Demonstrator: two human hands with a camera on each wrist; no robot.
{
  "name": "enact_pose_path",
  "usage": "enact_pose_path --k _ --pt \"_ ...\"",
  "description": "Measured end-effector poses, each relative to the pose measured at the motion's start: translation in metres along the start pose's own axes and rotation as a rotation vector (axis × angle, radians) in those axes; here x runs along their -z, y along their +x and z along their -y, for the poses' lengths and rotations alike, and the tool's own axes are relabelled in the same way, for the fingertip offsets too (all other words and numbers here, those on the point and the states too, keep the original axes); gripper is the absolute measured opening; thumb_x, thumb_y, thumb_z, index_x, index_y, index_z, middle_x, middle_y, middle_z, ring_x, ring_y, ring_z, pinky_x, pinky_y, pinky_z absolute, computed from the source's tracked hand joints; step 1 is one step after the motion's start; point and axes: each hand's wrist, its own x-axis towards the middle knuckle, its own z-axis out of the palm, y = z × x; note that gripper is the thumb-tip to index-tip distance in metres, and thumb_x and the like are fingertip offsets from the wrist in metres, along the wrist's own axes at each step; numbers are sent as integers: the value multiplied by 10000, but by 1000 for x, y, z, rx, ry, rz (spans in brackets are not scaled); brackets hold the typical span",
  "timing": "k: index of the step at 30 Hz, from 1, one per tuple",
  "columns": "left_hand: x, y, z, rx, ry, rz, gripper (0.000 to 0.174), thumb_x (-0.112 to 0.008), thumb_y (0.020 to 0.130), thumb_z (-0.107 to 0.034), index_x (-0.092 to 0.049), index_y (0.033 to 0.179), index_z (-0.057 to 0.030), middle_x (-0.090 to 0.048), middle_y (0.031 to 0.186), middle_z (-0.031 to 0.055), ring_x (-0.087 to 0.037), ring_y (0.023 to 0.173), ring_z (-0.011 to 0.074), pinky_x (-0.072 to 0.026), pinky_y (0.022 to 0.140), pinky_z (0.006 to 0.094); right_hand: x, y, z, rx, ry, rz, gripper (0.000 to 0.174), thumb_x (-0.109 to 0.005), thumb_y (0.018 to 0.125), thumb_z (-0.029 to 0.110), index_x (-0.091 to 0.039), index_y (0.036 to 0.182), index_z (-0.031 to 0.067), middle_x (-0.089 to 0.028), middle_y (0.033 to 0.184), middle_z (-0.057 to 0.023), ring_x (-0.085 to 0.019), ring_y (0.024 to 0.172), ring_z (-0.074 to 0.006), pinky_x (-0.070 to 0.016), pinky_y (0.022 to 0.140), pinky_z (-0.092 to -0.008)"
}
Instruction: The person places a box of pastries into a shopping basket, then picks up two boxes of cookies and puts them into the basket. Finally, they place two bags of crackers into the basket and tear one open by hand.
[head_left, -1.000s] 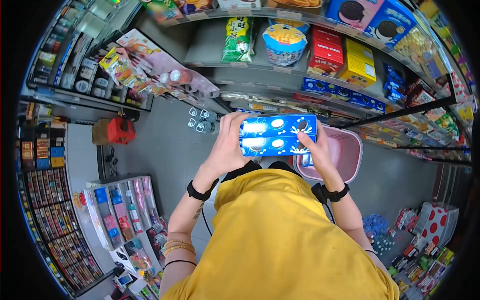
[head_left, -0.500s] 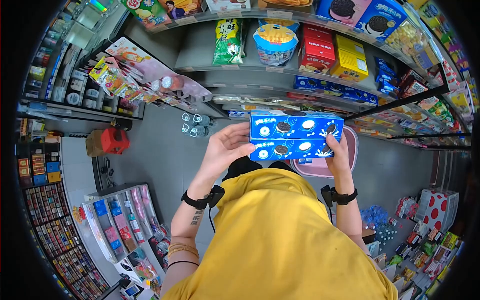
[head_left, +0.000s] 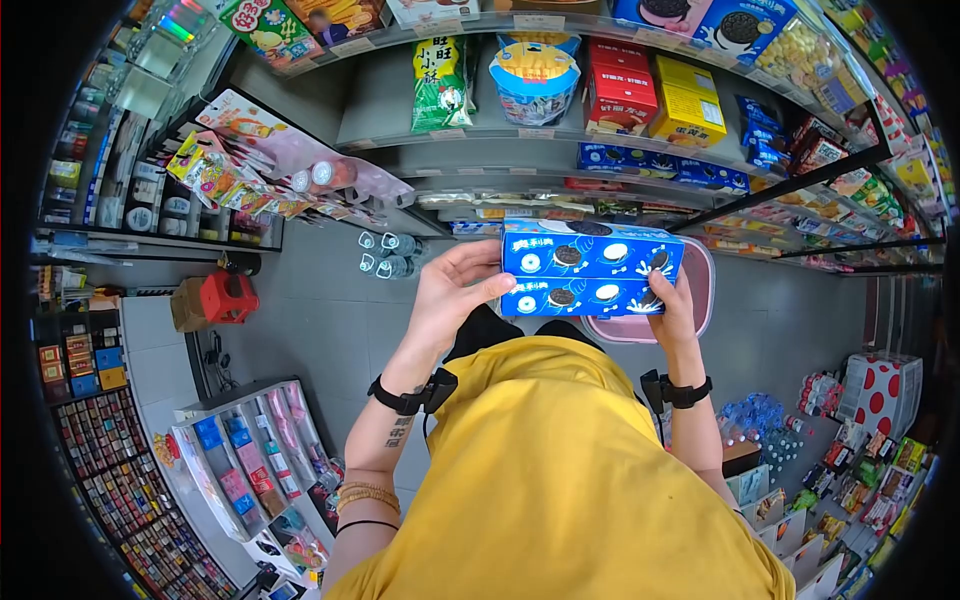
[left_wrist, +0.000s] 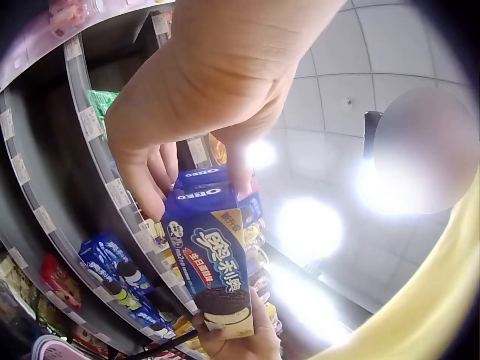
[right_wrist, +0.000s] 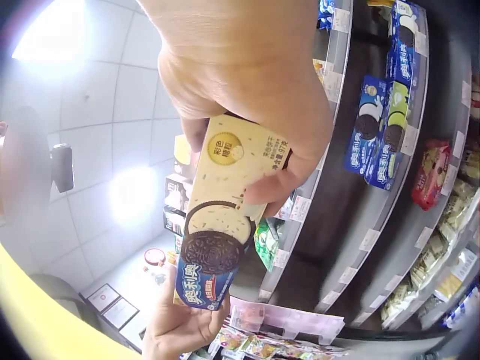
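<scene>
Two blue Oreo boxes [head_left: 590, 262], one against the other, are held level in front of the yellow shirt. My left hand [head_left: 445, 300] grips their left end, thumb on the near side. At the right end, my right hand [head_left: 677, 312] pinches them between thumb and fingers. The left wrist view shows the Oreo box [left_wrist: 210, 262] below the left hand [left_wrist: 202, 97], both blue ends side by side. In the right wrist view, the cream-coloured part of a box [right_wrist: 229, 172] lies in the right hand [right_wrist: 247, 75].
A pink basket [head_left: 700, 290] stands on the floor beyond the right hand. Ahead are shelves [head_left: 480, 138] with snack bags, a cup and red and yellow boxes. Water bottles [head_left: 395, 255] and a red stool [head_left: 228, 297] are at the left; a low display rack [head_left: 255, 460] stands nearer.
The boxes have turned so their printed sides show more fully, and moved slightly right. The left thumb has come onto their near side. The view has shifted over the shelves.
</scene>
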Motion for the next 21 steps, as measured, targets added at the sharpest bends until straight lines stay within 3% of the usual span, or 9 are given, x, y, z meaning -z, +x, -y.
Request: enact_pose_path --k 7,9,12,18,21 --pt "4 0 3 10 -9 -19 489 -828 841 -105 -625 1261 42 -714 1149 143 -688 1021 176 -560 860 301 -6 -3 -6 -68 42 -29 578 -714 932 271 -475 1385 3 -653 1228 -92 -666 1098 -180 -550 953 -333" --pt "7 -1 2 38 -57 -29 487 -834 833 -90 -632 1253 50 -716 1141 153 -694 1021 188 -564 893 321 -8 -3 -1 -115 118 -30 595 -709 934 279 -465 1396 -6 -650 1237 -96 -664 1097 -180 -546 958 -334" --pt "14 1 0 62 -73 -31 481 -829 837 -84 -632 1252 57 -716 1142 167 -702 1014 197 -578 886 326 -16 1 7 -51 36 42 601 -707 933 296 -481 1388 -26 -658 1226 -105 -665 1084 -176 -537 971 -334" --pt "28 6 11 91 -83 -17 489 -826 844 -103 -625 1257 66 -714 1142 179 -709 999 195 -597 831 308 -6 4 19 -152 -151 160 614 -773 892 245 -518 1374 -38 -665 1207 -97 -657 1078 -181 -519 978 -346" --pt "34 9 19 117 -73 -14 511 -837 838 -131 -624 1257 68 -713 1140 181 -711 990 191 -596 817 302 -12 4 20 -198 -137 117 640 -797 871 218 -509 1375 -51 -674 1203 -111 -663 1094 -181 -553 947 -339"
